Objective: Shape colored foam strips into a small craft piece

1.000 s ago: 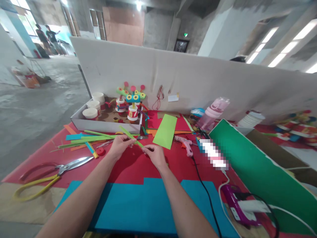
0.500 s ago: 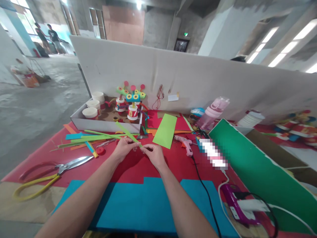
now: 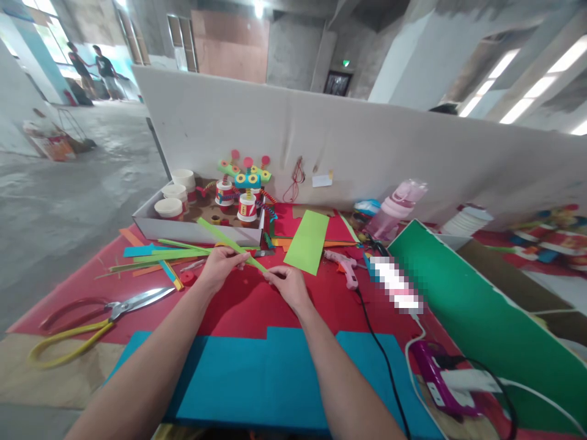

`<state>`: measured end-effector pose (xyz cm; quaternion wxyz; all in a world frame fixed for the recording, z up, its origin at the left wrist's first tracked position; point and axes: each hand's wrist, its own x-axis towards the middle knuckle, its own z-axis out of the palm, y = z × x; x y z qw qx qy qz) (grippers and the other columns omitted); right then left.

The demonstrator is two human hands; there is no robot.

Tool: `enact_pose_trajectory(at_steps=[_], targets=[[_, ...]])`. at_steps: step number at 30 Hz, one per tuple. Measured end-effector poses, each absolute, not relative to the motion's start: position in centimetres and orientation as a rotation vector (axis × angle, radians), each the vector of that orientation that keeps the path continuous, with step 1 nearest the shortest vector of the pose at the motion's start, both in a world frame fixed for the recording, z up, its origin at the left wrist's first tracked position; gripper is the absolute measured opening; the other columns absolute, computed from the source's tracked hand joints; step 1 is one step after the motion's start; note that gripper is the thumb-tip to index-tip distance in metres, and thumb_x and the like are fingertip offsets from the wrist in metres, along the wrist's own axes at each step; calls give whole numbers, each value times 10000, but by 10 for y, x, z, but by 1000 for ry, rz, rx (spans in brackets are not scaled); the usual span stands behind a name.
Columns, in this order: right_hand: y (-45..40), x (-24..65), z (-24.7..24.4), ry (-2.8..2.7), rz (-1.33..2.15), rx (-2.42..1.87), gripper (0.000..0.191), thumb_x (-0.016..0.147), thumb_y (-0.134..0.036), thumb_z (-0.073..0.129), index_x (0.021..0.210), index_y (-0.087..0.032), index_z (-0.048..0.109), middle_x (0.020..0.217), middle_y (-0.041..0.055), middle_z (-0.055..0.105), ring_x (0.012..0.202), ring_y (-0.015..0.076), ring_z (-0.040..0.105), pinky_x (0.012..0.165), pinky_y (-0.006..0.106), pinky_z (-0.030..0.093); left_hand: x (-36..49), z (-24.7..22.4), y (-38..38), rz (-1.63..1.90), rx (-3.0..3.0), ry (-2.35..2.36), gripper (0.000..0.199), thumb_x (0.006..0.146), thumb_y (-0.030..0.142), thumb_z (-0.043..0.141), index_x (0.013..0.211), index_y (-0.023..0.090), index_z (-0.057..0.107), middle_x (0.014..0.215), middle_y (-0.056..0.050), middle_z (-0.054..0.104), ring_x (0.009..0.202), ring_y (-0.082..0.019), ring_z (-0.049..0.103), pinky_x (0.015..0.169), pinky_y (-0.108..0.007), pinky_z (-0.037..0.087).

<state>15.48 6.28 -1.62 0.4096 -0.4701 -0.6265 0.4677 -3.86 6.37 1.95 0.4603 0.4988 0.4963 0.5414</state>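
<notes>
A narrow light-green paper strip [image 3: 220, 233] slants above the red table cover, held between both hands. My left hand [image 3: 222, 264] pinches it partway along, and its far end sticks out up and to the left. My right hand [image 3: 285, 284] pinches the near end with thumb and forefinger. Below and left of the strip lie loose paper strips [image 3: 158, 256] in green, blue and orange. Just beyond my right hand rests a wide green paper sheet [image 3: 306, 242], with a pink glue gun [image 3: 343, 267] to its right.
Large scissors [image 3: 114, 315] lie at the left. A white tray [image 3: 197, 233] holds paper cups [image 3: 168, 209] and cup figures [image 3: 247, 205]. On the right stand a pink bottle [image 3: 398, 211], a green board [image 3: 481, 318] and a purple power strip [image 3: 443, 379] with cables.
My left hand has slid along the strip, away from my right hand, and the gap between them has grown. The strip's far end has shifted left and up.
</notes>
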Motion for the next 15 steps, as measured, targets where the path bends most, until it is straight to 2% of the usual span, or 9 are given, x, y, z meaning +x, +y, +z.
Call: enact_pose_trajectory(at_steps=[5, 9, 12, 15], targets=[[63, 159, -12, -1593, 1211, -1175, 259, 728, -412, 684, 801, -170, 744, 670, 25, 686, 566, 127, 557, 556, 243, 425, -47, 17, 68, 1359, 1213, 1212, 306, 643, 382, 785, 534, 128, 652, 501, -24, 583, 519, -102, 511, 568, -245, 405], [61, 160, -7, -1665, 1298, -1085, 349, 717, -411, 709, 964, -166, 722, 784, 40, 718, 632, 144, 598, 590, 257, 468, -45, 19, 65, 1311, 1186, 1161, 306, 640, 377, 788, 542, 129, 637, 508, -15, 579, 500, -96, 498, 549, -244, 393], [58, 156, -5, -1744, 1110, -1089, 306, 749, -395, 697, 979, -193, 716, 886, 56, 735, 747, 185, 642, 694, 303, 497, -36, 20, 62, 1301, 1177, 1164, 292, 622, 373, 798, 567, 128, 648, 512, -11, 583, 496, -94, 492, 534, -242, 379], [54, 150, -5, -1747, 898, -1135, 236, 787, -389, 674, 948, -219, 702, 906, 55, 732, 810, 209, 652, 761, 328, 487, -28, 18, 60, 1321, 1175, 1167, 296, 633, 376, 789, 562, 130, 640, 503, -7, 581, 486, -90, 484, 524, -238, 364]])
